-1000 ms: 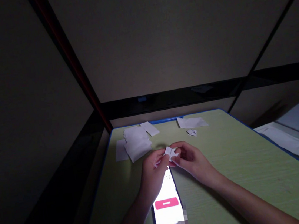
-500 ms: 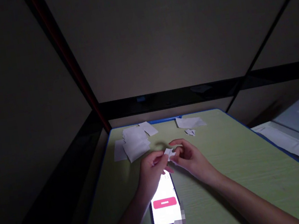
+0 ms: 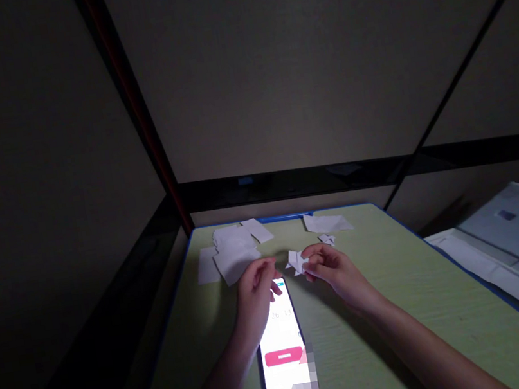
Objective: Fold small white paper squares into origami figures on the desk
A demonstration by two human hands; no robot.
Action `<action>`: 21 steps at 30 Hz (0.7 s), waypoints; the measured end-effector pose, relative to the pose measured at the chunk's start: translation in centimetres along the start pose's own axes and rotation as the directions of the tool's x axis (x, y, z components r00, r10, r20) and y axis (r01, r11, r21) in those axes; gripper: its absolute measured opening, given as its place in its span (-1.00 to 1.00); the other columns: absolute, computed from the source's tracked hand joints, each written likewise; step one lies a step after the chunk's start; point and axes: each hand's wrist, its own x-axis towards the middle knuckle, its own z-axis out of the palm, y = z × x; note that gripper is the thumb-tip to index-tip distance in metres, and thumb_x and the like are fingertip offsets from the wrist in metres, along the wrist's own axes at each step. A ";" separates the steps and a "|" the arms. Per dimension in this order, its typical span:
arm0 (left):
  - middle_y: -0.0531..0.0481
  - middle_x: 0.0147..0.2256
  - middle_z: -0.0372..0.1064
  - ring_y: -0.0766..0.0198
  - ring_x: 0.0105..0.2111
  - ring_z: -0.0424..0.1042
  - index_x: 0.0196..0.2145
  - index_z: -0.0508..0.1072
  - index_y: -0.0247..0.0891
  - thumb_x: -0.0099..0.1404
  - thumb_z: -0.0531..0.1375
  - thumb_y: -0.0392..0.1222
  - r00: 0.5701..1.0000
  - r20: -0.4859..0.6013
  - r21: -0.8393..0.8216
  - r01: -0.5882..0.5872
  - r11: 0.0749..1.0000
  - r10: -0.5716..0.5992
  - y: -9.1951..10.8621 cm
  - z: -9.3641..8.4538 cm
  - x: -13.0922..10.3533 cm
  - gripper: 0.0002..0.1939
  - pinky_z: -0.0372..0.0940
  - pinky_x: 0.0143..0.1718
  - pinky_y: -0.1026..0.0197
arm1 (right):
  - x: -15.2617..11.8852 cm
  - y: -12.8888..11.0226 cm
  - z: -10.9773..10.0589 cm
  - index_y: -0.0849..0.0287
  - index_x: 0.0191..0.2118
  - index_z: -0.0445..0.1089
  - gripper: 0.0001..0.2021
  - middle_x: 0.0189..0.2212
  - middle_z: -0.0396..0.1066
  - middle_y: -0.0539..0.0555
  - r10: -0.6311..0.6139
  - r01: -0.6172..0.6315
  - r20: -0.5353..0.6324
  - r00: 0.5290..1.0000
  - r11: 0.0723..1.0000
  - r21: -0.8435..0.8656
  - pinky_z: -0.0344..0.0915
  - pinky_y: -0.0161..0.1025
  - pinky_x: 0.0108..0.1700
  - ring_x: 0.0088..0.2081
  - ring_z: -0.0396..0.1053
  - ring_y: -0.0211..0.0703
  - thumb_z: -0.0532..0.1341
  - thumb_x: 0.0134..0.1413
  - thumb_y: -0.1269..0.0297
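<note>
Beneath dim panelled walls (image 3: 271,76), a green tabletop (image 3: 406,263) carries a lit smartphone (image 3: 280,334). Past its top end, the right hand's (image 3: 334,269) fingers pinch a folded paper piece (image 3: 295,261), seemingly well along; the left hand's (image 3: 253,291) curl loosely, empty. Another folded piece (image 3: 327,239) lies beyond, finished-looking; several white sheets (image 3: 236,265) appear unfolded.

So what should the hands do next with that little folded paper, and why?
Perhaps the right hand should set the folded paper down on the table: it alone pinches the piece, the left hand is apart from it, and another small folded piece lies just beyond, so beside that one seems a sensible spot.
</note>
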 end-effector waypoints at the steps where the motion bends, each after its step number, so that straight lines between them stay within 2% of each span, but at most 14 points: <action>1: 0.06 -0.53 0.31 0.44 -0.64 0.25 -0.28 0.38 -0.36 0.12 0.14 -0.06 1.000 -0.002 0.006 -0.023 1.000 0.023 0.0 -0.2 0.2 -0.70 0.04 -0.68 0.39 | 0.2 0.0 -0.6 0.18 -0.30 0.24 -0.72 -0.64 0.25 -0.13 0.020 -0.020 -0.007 1.000 1.000 -0.011 0.14 -0.33 -0.48 -0.58 0.23 -0.33 0.31 -0.18 0.27; 4: 0.10 -0.58 0.28 0.44 -0.67 0.24 -0.32 0.34 -0.35 0.14 0.11 -0.10 0.999 0.002 0.006 -0.040 0.999 0.040 0.1 -0.5 0.6 -0.76 0.03 -0.69 0.39 | 0.4 0.3 -2.8 0.17 -0.26 0.18 -0.67 -0.60 0.30 -0.10 0.131 -0.118 0.077 0.988 0.981 -0.154 0.10 -0.35 -0.53 -0.59 0.21 -0.33 0.29 -0.17 0.27; 5: 0.11 -0.59 0.27 0.44 -0.68 0.24 -0.33 0.33 -0.35 0.14 0.10 -0.11 0.999 0.008 0.010 -0.037 0.999 0.037 0.1 -0.5 0.6 -0.77 0.03 -0.69 0.39 | 0.4 0.5 -3.8 0.17 -0.26 0.17 -0.68 -0.59 0.31 -0.09 0.159 -0.131 0.111 0.981 0.964 -0.230 0.08 -0.36 -0.55 -0.60 0.20 -0.33 0.27 -0.14 0.25; 7: 0.12 -0.62 0.26 0.44 -0.70 0.23 -0.34 0.33 -0.35 0.13 0.09 -0.12 0.999 0.028 0.030 -0.032 0.999 0.031 0.1 -0.5 0.7 -0.78 0.02 -0.70 0.39 | 0.4 0.6 -5.7 0.17 -0.21 0.16 -0.67 -0.61 0.26 -0.12 0.160 -0.108 0.100 0.982 0.912 -0.396 -0.01 -0.38 -0.59 -0.63 0.14 -0.35 0.23 -0.11 0.21; 9: 0.12 -0.63 0.27 0.44 -0.70 0.23 -0.34 0.33 -0.35 0.13 0.08 -0.12 0.998 0.046 0.048 -0.034 0.998 0.031 0.1 -0.4 0.7 -0.78 0.02 -0.70 0.39 | 0.3 0.3 -7.8 0.17 -0.12 0.15 -0.62 -0.64 0.22 -0.15 0.122 -0.082 0.028 0.992 0.802 -0.591 -0.02 -0.37 -0.59 -0.64 0.11 -0.34 0.20 -0.08 0.20; 11: 0.11 -0.64 0.27 0.43 -0.71 0.23 -0.34 0.33 -0.34 0.12 0.08 -0.11 0.998 0.063 0.057 -0.033 0.998 0.030 0.0 -0.3 0.7 -0.77 0.02 -0.71 0.39 | 0.2 -0.4 -9.7 0.19 -0.07 0.18 -0.62 -0.67 0.20 -0.14 0.076 -0.065 -0.021 0.997 0.638 -0.767 -0.01 -0.34 -0.59 -0.65 0.12 -0.31 0.15 -0.03 0.19; 13: 0.12 -0.65 0.26 0.42 -0.71 0.22 -0.36 0.34 -0.34 0.11 0.09 -0.10 0.997 0.064 0.069 -0.041 0.997 0.037 -0.2 -0.3 0.8 -0.77 0.03 -0.71 0.38 | -0.3 -1.1 -11.0 0.20 -0.08 0.21 -0.67 -0.60 0.28 -0.07 -0.047 -0.029 -0.060 0.997 0.499 -0.866 0.06 -0.31 -0.54 -0.59 0.21 -0.27 0.12 0.00 0.23; 16: 0.13 -0.65 0.23 0.40 -0.68 0.22 -0.40 0.34 -0.32 0.13 0.09 -0.10 0.992 0.056 0.136 -0.116 0.984 0.109 -0.6 -0.4 0.7 -0.80 0.08 -0.67 0.37 | -1.6 -1.5 -11.4 0.19 -0.12 0.26 -0.74 -0.54 0.31 -0.01 -0.149 0.036 -0.024 0.989 0.389 -0.921 0.14 -0.28 -0.49 -0.56 0.23 -0.24 0.05 0.05 0.28; 21: 0.11 -0.62 0.23 0.38 -0.61 0.24 -0.41 0.38 -0.27 0.19 0.06 -0.08 0.963 0.096 0.356 -0.270 0.895 0.252 -1.0 -0.8 0.3 -0.79 0.09 -0.62 0.38 | -3.7 -0.3 -8.9 0.17 -0.10 0.31 -0.71 -0.35 0.32 0.10 -0.165 0.269 0.231 0.959 0.270 -0.924 0.26 -0.20 -0.29 -0.35 0.31 -0.14 0.04 0.03 0.41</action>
